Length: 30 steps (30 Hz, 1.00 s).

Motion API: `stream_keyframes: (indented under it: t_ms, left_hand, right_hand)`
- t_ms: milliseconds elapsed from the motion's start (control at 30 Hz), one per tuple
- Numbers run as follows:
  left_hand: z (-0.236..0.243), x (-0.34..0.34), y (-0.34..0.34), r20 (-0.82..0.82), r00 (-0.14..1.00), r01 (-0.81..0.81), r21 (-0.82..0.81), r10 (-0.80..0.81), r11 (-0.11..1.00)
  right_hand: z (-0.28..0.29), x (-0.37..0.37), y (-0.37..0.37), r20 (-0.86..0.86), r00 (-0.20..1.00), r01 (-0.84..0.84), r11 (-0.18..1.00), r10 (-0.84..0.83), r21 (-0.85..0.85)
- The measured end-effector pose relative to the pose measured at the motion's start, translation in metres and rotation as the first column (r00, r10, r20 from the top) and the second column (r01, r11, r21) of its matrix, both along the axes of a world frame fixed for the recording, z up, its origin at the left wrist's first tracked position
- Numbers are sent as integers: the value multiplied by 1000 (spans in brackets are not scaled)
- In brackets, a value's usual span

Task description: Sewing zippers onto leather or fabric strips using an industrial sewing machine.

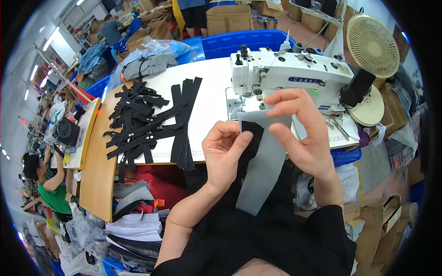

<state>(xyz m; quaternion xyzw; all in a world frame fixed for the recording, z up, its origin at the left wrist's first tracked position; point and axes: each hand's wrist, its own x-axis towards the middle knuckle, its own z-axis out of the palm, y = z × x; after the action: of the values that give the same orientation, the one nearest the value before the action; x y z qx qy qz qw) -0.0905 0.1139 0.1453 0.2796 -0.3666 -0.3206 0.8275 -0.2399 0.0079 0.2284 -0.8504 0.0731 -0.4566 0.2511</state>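
Observation:
My left hand (223, 156) is closed on a long grey strip (262, 175) with a black fabric piece (251, 129) lying on it, the thumb pressing the black piece near the strip's top. My right hand (306, 135) is at the right of the strip's upper end, thumb and fingers apart and curved. Behind both hands stands a white sewing machine (285, 69), its needle area partly hidden by the strip and fingers. To the left on the white tabletop (207, 101), a heap of black strips (133, 117) with small silvery fittings lies beside longer black strips (182, 142).
A fan (373, 46), tools (336, 129) and a blue bin (216, 43) surround the machine. Grey fabric bundles (147, 66) lie at the back left. Stacked fabric (133, 227) is at lower left, cardboard (382, 227) at lower right. A co-worker (53, 188) works at the left.

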Motion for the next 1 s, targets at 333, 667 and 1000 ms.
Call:
stream_keyframes:
  t_ms: [333, 667, 1000]
  left_hand:
    - [-5, 24, -18, 274, 961, -60, 113, 27, 992]
    - [-27, 45, -24, 269, 962, -20, 263, -54, 965]
    - [-98, 36, -29, 164, 978, 45, 446, -131, 894]
  right_hand:
    - [-22, 18, -21, -76, 997, 8, 997, -3, 76]
    - [-48, 31, -31, -87, 988, 117, 989, -124, -87]
    - [-106, 22, -35, -302, 939, 167, 986, -163, -11]
